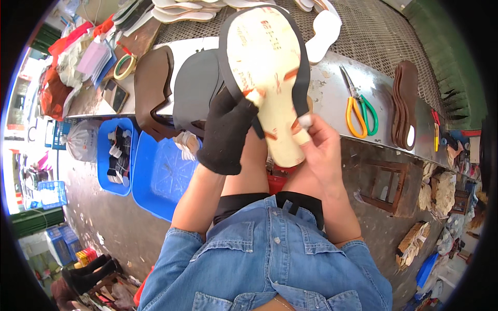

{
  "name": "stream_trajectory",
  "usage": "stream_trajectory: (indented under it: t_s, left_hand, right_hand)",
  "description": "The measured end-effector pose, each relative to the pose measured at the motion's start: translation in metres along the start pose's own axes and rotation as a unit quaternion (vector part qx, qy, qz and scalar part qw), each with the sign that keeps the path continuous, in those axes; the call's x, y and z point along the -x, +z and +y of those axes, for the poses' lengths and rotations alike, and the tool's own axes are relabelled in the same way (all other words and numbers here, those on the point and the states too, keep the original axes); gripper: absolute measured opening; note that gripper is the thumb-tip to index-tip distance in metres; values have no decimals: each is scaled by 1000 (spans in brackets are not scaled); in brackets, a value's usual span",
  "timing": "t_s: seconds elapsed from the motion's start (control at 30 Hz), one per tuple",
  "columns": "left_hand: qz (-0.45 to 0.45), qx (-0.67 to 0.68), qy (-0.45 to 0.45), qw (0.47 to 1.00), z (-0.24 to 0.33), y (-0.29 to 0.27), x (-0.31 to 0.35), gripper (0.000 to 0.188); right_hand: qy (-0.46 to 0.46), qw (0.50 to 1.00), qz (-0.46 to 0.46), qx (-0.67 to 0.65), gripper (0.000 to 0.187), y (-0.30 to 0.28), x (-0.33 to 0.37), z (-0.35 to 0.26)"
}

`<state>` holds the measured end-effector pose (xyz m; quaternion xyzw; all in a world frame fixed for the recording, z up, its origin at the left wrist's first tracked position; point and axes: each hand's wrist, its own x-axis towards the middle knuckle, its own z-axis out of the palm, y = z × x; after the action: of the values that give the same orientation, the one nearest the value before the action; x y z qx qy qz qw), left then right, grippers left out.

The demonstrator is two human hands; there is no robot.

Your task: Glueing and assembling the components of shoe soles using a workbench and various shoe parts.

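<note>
I hold up a cream shoe insole (264, 57) with printed marks and a few reddish-brown tabs on its face. A black sheet piece (301, 96) lies behind it and shows as a border around its wide end and right side. My left hand (225, 129), in a black glove with wrapped fingertips bare of it, is closed on the insole's left edge. At the lower right edge, near the narrow end, my right hand (324, 150) pinches the insole between a taped thumb and finger. The far sides of both grips are hidden.
Scissors with yellow and green handles (360, 111) lie on the metal bench (327, 85), beside stacked brown pieces (404, 103). Brown leather (151, 85) and grey pieces (196, 85) overhang its front edge. Below left stand a blue bin (161, 173) and a filled blue basket (105, 168).
</note>
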<state>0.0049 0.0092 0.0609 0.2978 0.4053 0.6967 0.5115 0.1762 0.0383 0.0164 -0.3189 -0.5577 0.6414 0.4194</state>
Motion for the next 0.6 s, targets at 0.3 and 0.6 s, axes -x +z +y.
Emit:
stream_trajectory:
  t_s: [0.3,0.6]
  left_hand:
    - [-71,-134,-50,987,3,7,11,28]
    - [-96,-250,37,963,0,-9,-4,20]
  right_hand:
    - [-37,978,-53,-199,33,-12,-36,-39]
    - [-14,975,-11,-223,24,-25,-36,-24]
